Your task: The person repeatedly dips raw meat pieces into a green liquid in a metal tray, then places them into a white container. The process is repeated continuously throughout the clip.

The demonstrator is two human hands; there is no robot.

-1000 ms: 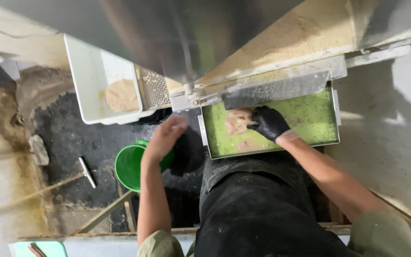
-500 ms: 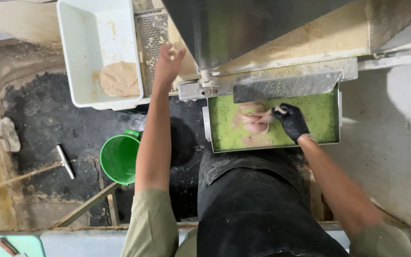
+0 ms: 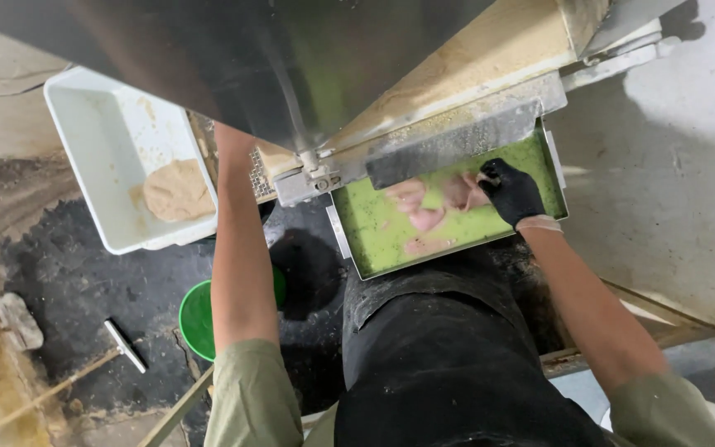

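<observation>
My right hand [image 3: 511, 192], in a black glove, rests on pale raw meat pieces [image 3: 436, 201] lying in a green tray [image 3: 374, 240] under the edge of a steel machine [image 3: 291, 66]. Its fingers curl over one piece at the tray's far side. My left arm [image 3: 237, 248] reaches forward and the left hand is hidden behind the machine's steel housing. A crumb-dusted metal ledge [image 3: 457, 136] runs just above the tray.
A white tub [image 3: 101, 149] holding a breaded flat piece [image 3: 177, 190] sits at the left. Below it on the dark wet floor stand a green bucket [image 3: 196, 319] and a squeegee [image 3: 126, 346]. My black apron [image 3: 448, 364] fills the lower middle.
My left hand has risen from near the green bucket up behind the machine. My right hand has shifted right along the tray over the meat.
</observation>
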